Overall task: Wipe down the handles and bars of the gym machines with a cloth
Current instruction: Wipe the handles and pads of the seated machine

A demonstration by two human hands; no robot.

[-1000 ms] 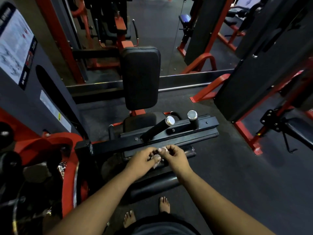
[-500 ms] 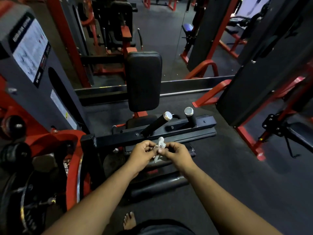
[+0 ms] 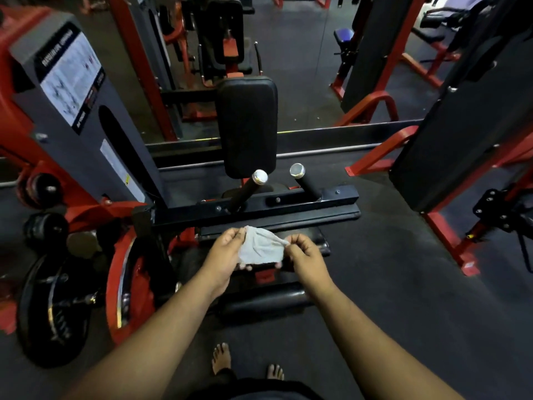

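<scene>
- Head view: the left hand (image 3: 227, 251) and right hand (image 3: 302, 252) each pinch an edge of a small grey cloth (image 3: 261, 246), stretching it flat between them, likely to open a wiping face.
- The cloth hangs in the air just in front of the machine's black crossbar (image 3: 259, 210), touching no metal yet.
- Two black grip handles (image 3: 245, 192) with chrome end caps slant up from that crossbar, near the hands; I judge them the next surfaces to wipe.
- A black back pad (image 3: 246, 125) stands upright beyond them.
- Bare feet (image 3: 222, 359) rest on the dark floor (image 3: 389, 284).
</scene>
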